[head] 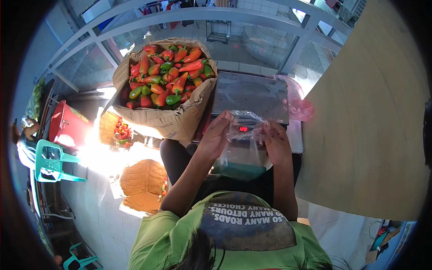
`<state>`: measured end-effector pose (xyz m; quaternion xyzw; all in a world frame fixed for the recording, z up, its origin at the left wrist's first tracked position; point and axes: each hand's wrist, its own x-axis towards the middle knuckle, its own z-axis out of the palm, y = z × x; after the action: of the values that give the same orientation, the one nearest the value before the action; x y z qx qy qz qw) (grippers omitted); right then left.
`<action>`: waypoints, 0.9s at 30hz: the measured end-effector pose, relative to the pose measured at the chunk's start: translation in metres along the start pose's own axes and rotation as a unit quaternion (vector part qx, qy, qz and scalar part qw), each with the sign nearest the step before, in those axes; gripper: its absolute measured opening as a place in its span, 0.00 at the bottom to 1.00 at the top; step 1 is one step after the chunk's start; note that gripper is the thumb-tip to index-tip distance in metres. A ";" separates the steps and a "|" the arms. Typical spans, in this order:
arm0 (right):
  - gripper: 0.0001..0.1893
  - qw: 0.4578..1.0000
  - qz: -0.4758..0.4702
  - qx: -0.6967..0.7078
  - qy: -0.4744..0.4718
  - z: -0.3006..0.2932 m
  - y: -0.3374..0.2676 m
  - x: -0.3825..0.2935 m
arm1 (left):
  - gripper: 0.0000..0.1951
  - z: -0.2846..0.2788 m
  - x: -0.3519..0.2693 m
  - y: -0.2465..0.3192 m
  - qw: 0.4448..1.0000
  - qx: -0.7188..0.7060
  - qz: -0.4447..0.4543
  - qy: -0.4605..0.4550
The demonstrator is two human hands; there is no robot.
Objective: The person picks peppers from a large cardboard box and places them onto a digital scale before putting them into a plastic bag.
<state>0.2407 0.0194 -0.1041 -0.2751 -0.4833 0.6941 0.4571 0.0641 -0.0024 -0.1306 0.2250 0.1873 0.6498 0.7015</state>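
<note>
A clear plastic bag (243,126) is stretched between my hands, its upper edge bunched and its thin body hanging down over my lap. My left hand (217,133) pinches it on one side, and my right hand (277,140) grips the other. Just beyond lies a digital weighing scale (250,92) with a bare metal platform. Its lit red display (243,129) shows through the plastic. Left of the scale stands a large cardboard box (162,121) heaped with red, orange and green peppers (168,76). Something green (243,171) sits below the bag, partly blurred by it.
Pink plastic bags (300,106) hang at the scale's right edge, beside a wide wooden panel (368,121). On the left floor are an open carton (143,179), another carton of peppers (123,133), a red bucket (69,125) and a turquoise plastic stool (54,160). A metal railing (202,15) runs behind.
</note>
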 end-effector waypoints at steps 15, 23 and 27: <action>0.08 0.988 0.103 -0.025 -0.109 -0.001 -0.009 -0.007 | 0.09 0.018 -0.011 0.011 0.990 0.075 -0.093 -0.077; 0.09 0.993 0.041 0.105 0.033 -0.005 0.006 -0.002 | 0.10 0.015 -0.009 0.011 0.970 0.025 -0.191 -0.150; 0.11 0.934 0.054 0.347 -0.065 -0.021 0.023 0.005 | 0.09 -0.003 -0.015 0.010 0.922 0.296 -0.202 -0.147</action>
<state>0.2475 0.0300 -0.1329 -0.0795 -0.2249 0.8589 0.4533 0.0528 -0.0165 -0.1283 0.4724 0.3074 0.3687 0.7392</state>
